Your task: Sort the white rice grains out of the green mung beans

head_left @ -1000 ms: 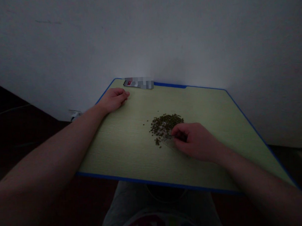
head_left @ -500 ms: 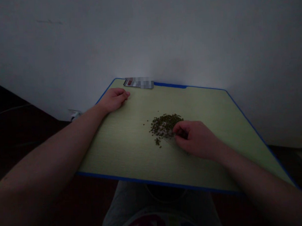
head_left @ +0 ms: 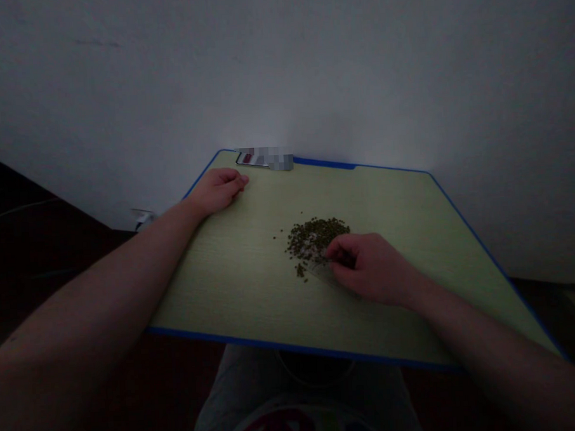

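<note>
A loose heap of small round green-brown grains (head_left: 317,230) lies on the pale, blue-edged table (head_left: 243,287). A few grains are scattered to its left and front. My right hand (head_left: 370,269) is at the heap's near right side, thumb and fingers curled toward each other. Dark grains show in the hollow behind the fingertips, but whether they are held or lie beneath cannot be made out. A pale, see-through patch shows on the tabletop by the thumb. Loosely closed, my left hand (head_left: 220,190) rests on the table's left edge, apart from the heap, with nothing visible in it.
A phone (head_left: 261,159), partly blurred, lies at the back left edge beyond my left hand. A pale wall (head_left: 338,73) rises directly behind the table. A white plug (head_left: 143,218) is low on the wall at left. Below the front edge, a dark round container (head_left: 318,370) sits between my legs.
My right hand has shifted slightly left and toward me, its fingertips drawn a little closer together. My left hand stays where it was.
</note>
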`<state>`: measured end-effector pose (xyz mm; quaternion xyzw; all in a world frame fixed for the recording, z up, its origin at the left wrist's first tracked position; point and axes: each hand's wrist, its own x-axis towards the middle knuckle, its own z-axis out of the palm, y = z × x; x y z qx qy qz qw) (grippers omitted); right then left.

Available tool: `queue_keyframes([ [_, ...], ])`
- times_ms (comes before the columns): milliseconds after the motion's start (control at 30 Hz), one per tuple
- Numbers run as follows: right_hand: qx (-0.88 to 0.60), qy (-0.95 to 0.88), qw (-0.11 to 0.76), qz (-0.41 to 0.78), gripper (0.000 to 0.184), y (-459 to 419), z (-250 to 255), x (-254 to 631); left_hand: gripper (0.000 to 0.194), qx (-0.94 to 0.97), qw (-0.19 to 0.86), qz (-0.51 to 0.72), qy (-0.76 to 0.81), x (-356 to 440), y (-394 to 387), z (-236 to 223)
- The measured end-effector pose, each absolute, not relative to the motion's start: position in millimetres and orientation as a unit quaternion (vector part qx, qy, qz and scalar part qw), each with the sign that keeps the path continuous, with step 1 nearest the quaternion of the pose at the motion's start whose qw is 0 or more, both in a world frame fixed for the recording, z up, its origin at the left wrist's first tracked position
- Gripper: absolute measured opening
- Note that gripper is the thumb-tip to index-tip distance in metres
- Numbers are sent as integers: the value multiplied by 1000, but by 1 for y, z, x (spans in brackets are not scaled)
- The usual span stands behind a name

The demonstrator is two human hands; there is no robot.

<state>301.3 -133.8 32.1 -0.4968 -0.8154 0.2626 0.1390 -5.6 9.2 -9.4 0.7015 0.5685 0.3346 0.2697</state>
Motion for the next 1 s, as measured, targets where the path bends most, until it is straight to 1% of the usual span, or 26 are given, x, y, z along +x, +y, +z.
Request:
queue_keyframes([
  [167, -492, -819, 147, 258, 10, -135, 33, 300, 34, 705, 267, 337, 564, -8, 11, -11],
  [433, -461, -833, 136, 272, 12, -135, 34, 301, 33, 696, 274, 331, 575, -5, 10, -9],
  [733, -464, -831, 142, 272, 10, -136, 33, 298, 33, 701, 265, 325, 576, -4, 9, -7],
  [1000, -446, -840, 145, 273, 14, -135, 33, 295, 30, 701, 270, 330, 572, -6, 11, -10],
])
